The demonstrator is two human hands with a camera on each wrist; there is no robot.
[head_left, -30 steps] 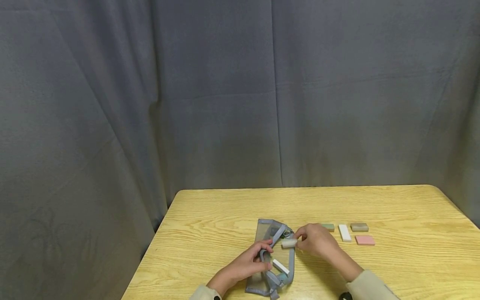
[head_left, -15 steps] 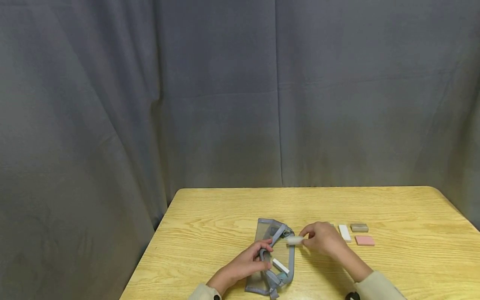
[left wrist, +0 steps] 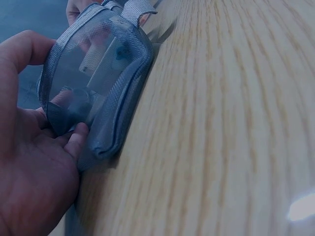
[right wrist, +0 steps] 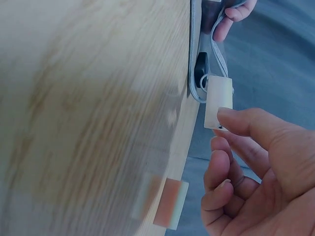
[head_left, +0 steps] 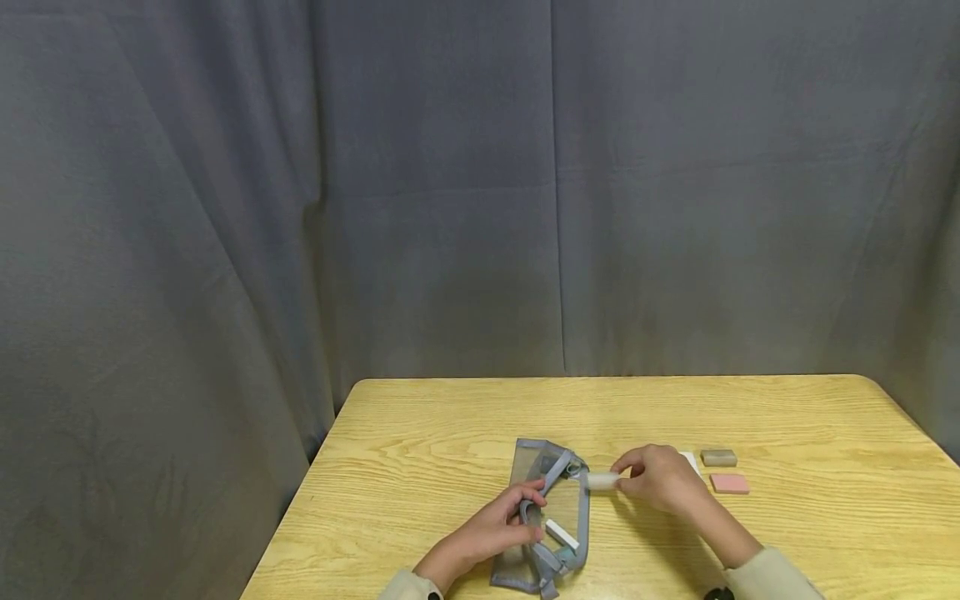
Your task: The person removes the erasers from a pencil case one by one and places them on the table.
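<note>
A grey mesh zip pouch stands with its mouth spread, in front of the left hand. That hand's fingers grip the edge of the opening. Through the mesh a white block-shaped eraser shows, along with a small teal item. The right hand pinches another whitish eraser by its end, between thumb and fingers. In the right wrist view this eraser overlaps the pouch's end, beside a small ring.
On the wooden table, to the right, lie a grey-brown eraser and a pink eraser. A white eraser is partly hidden behind the right hand. Grey curtains hang behind the table.
The right hand has moved right with the pinched eraser, from over the pouch to its right edge. It now covers the green eraser in the head view. The left hand stays put.
</note>
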